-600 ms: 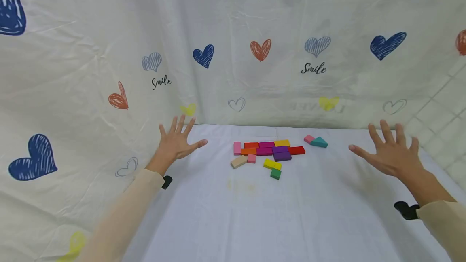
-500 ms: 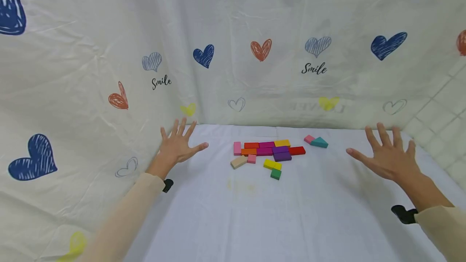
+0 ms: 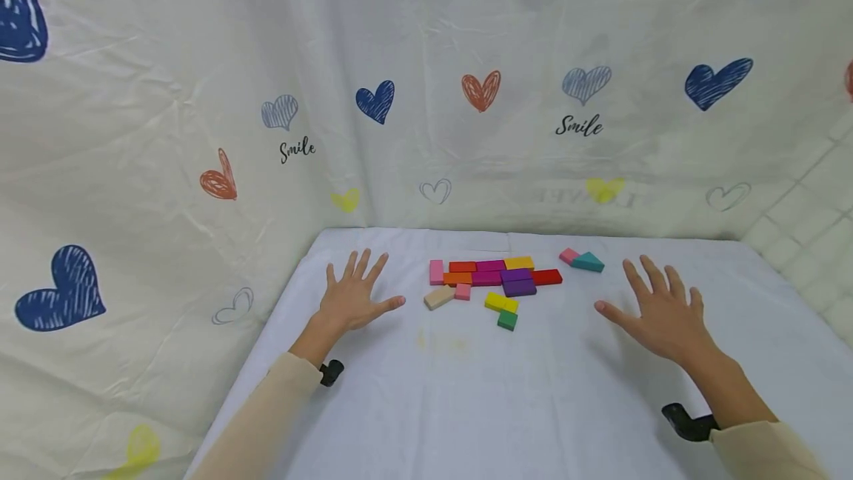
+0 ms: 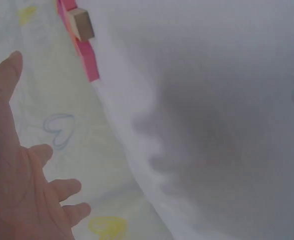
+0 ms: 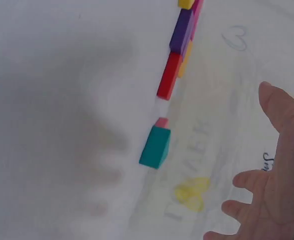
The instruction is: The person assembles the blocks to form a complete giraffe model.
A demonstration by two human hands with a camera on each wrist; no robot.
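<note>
Your left hand (image 3: pixel 351 304): spread wide, left of green block (image 3: pixel 507 320) | your right hand (image 3: pixel 666 321): spread wide, right of it | other blocks (image 3: pixel 486 278): beyond it, partly cropped in both wrist views

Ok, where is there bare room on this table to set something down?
Widest: the white tablecloth from the green block to the frame's bottom edge, between the sleeves. Another lies between the right hand and the tiled surface. Crowded: mid-table, purple blocks packed against the rightmost red block.
</note>
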